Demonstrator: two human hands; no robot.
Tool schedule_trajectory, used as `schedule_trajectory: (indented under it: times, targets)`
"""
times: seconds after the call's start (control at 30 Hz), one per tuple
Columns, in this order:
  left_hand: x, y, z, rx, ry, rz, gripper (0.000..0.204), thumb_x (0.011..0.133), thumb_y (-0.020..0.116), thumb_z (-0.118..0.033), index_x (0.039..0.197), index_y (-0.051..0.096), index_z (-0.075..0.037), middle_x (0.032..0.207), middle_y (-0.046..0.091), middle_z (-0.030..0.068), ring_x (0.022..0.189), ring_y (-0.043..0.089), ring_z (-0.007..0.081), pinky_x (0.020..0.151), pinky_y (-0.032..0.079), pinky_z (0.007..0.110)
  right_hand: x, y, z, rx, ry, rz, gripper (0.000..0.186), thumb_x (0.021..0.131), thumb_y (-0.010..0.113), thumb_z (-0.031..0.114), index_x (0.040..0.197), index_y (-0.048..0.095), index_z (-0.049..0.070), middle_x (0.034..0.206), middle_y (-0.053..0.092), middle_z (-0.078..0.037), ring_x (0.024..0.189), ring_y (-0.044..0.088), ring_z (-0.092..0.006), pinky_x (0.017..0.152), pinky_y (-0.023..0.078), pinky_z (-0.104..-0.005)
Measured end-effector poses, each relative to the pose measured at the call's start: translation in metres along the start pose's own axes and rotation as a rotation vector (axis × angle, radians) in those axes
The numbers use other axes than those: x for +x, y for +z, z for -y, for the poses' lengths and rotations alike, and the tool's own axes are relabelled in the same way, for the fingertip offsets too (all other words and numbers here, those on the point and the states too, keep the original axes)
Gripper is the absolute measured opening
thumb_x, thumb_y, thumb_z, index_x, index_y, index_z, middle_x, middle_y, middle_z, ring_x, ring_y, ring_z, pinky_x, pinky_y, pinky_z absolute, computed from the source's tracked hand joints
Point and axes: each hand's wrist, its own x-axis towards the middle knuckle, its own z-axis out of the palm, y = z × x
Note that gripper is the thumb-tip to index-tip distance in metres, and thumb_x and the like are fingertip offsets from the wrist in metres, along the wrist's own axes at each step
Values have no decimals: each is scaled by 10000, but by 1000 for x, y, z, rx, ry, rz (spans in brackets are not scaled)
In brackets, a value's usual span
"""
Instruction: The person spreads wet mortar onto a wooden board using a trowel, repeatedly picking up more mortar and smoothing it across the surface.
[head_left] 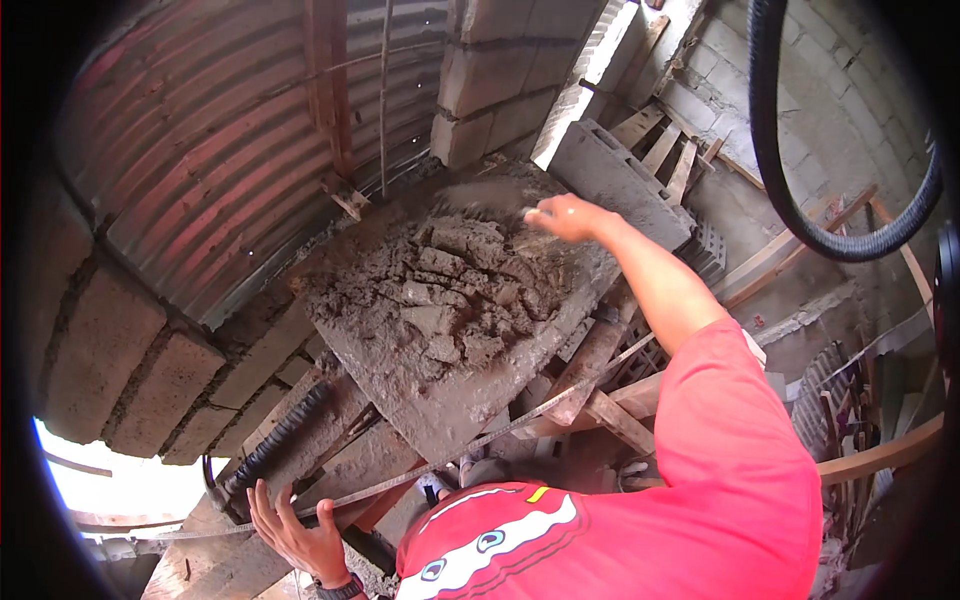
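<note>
A heap of wet grey mortar (440, 280) lies on a flat mixing board (430, 415), lumpy in the middle and smeared toward the edges. My right hand (568, 218) reaches over the board's far right part, its fingers closed round a handle. What it grips looks like a trowel (478, 196); motion smears its blade against the mortar at the far edge. My left hand (298, 535) is at the lower left, away from the mortar, fingers spread and holding nothing. A dark watch sits on that wrist.
Corrugated metal sheeting (240, 140) and concrete blocks (500, 80) wall the far side. A hollow block (620, 180) stands at the board's far right. A thin rod (540, 408) crosses before me. Timber pieces (640, 400) lie to the right; a black hose (790, 200) hangs above.
</note>
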Motion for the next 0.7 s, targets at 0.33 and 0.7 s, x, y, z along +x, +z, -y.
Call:
schedule_trajectory:
  times: [0.33, 0.7]
  targets:
    - [-2, -2, 6, -44, -27, -8, 768, 982, 576, -760, 1300, 663, -66, 1606, 535, 161, 1541, 430, 420, 1243, 334, 593, -92, -18, 75, -75, 49, -44, 514, 1066, 601, 519, 1115, 719, 20, 1041, 769, -261, 1050, 719, -481, 913, 553, -582]
    - [9, -15, -9, -34, 65, -77, 793, 1032, 511, -771, 1316, 722, -62, 1443, 658, 208, 1421, 563, 428, 1135, 465, 598, -190, 67, 165, -104, 74, -203, 283, 953, 588, 75, 1177, 487, -65, 938, 709, -274, 759, 763, -455, 658, 644, -517]
